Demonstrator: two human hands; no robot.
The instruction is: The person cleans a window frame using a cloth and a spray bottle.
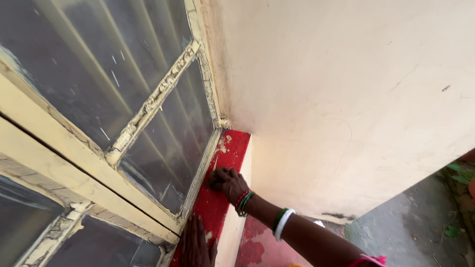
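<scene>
Head view. One window (pixel 99 99) with a cracked, cream-painted wooden frame (pixel 148 106) fills the left side; four glass panes show at least in part, divided by flaking bars. One red-painted sill (pixel 232 148) runs along the foot of the window, and one cream wall (pixel 346 89) meets it at the corner. Two hands are present, both on the sill.

The right hand (pixel 226 182) rests about midway along the sill, fingers curled downward against the red surface beside the lower frame edge; whether it grips anything under the fingers cannot be told. Its forearm carries two groups of bangles: red and green ones at the wrist (pixel 243 202), and a green and a white one (pixel 283 222) farther up the arm.

The left hand (pixel 197 244) lies flat and spread on the near end of the sill, palm down, holding nothing visible, partly cut by the lower picture edge.

The long axis of the sill runs from bottom centre upward and slightly rightward to the wall corner. Grey ground (pixel 410 222) lies below right.
</scene>
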